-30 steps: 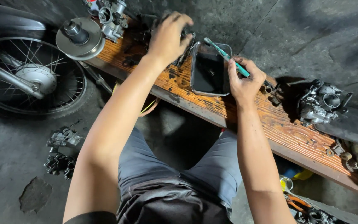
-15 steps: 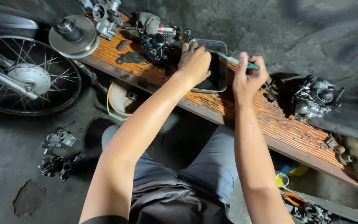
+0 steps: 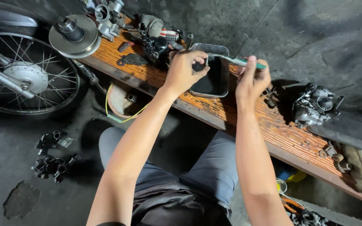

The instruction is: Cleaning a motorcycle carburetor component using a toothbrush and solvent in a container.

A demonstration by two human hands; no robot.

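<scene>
My left hand pinches a small dark part over the left side of a clear rectangular tray that holds dark liquid. My right hand grips a green-handled toothbrush, and its bristle end points left to the small part. The tray rests on a worn wooden plank that runs from upper left to lower right across my knees.
A dark carburettor, a rag and small parts lie on the plank left of the tray. A round metal pulley sits at the plank's end. Another carburettor stands at right. A spoked wheel is at far left; engine parts lie on the floor.
My left hand left the parts at the plank's far end, came to the tray and lifted a small part over it. My right hand raised the toothbrush to that part.
</scene>
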